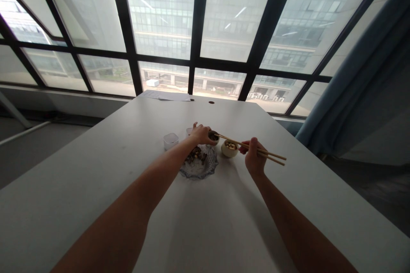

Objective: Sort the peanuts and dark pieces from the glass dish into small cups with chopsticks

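My left hand (201, 133) is closed around a small dark bowl (214, 136) near the middle of the white table (96, 187). My right hand (253, 156) grips a pair of wooden chopsticks (253, 149), whose tips reach into that dark bowl. Just in front of the chopsticks sits a small cream bowl (229, 149) holding pale nuts. A clear glass dish (200, 166) with mixed dark and light pieces lies under my left wrist.
A small clear plastic cup (171, 140) stands left of the dish, and another is half hidden behind my left hand. Papers (166, 95) lie at the table's far edge by the big window. A blue curtain (361, 81) hangs at the right.
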Demonstrator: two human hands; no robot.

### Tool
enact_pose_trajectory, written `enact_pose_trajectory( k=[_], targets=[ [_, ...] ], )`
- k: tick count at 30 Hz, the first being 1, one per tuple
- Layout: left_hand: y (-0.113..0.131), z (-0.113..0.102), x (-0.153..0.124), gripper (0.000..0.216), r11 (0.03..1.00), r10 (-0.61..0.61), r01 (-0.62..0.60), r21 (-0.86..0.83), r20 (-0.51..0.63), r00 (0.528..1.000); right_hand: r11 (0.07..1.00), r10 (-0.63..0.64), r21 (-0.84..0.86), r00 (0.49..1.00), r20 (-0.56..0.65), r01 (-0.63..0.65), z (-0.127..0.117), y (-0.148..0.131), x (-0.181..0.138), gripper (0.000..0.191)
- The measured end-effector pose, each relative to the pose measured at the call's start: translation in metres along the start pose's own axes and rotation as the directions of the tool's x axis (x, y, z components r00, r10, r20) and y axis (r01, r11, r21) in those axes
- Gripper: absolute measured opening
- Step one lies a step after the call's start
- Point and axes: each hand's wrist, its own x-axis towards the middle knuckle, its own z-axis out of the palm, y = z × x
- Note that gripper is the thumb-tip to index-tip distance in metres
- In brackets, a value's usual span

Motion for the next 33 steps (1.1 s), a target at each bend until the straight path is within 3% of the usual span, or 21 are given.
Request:
enact_pose_trajectory(
  k=[5, 9, 15, 20, 24, 28, 30, 33],
  targets=[
    [0.0, 0.001, 0.004, 0.076, 1.0, -0.031, 0.031, 0.001, 0.091, 0.995, 0.999, 0.053, -0.006, 0.98, 0.19, -0.053, -0.002, -0.026, -0.001, 0.067],
    [-0.002, -0.008, -0.004, 0.079, 0.999, -0.025, 0.028, -0.021, 0.113, 0.993, 0.992, 0.009, -0.118, 0.921, 0.39, 0.04, 0.003, -0.04, -0.01, 0.063],
    [-0.031, -0.03, -0.051, 0.056, 0.994, 0.021, -0.039, -0.099, -0.177, 0.984, 0.918, -0.098, -0.277, 0.84, 0.534, 0.283, 0.015, -0.044, -0.023, 0.059],
    [-0.078, -0.03, -0.104, 0.048, 0.978, -0.099, 0.008, -0.21, -0.427, 0.899, 0.926, -0.135, -0.223, 0.82, 0.556, 0.304, 0.017, -0.039, -0.025, 0.056],
    [-0.108, -0.008, -0.134, 0.054, 0.942, -0.219, 0.05, -0.332, -0.496, 0.84, 0.978, -0.065, -0.142, 0.864, 0.499, 0.155, 0.015, -0.031, -0.024, 0.053],
    [-0.121, 0.017, -0.149, 0.07, 0.895, -0.308, 0.07, -0.441, -0.497, 0.811, 0.984, 0.167, -0.002, 0.928, 0.333, -0.177, 0.017, -0.019, -0.018, 0.059],
    [-0.124, 0.026, -0.15, 0.08, 0.869, -0.338, 0.076, -0.489, -0.473, 0.814, 0.938, 0.299, 0.102, 0.922, 0.248, -0.331, 0.019, -0.011, -0.014, 0.059],
    [-0.124, 0.031, -0.15, 0.086, 0.837, -0.358, 0.086, -0.54, -0.422, 0.833, 0.85, 0.426, 0.244, 0.882, 0.201, -0.466, 0.02, 0.001, -0.008, 0.055]
  ],
)
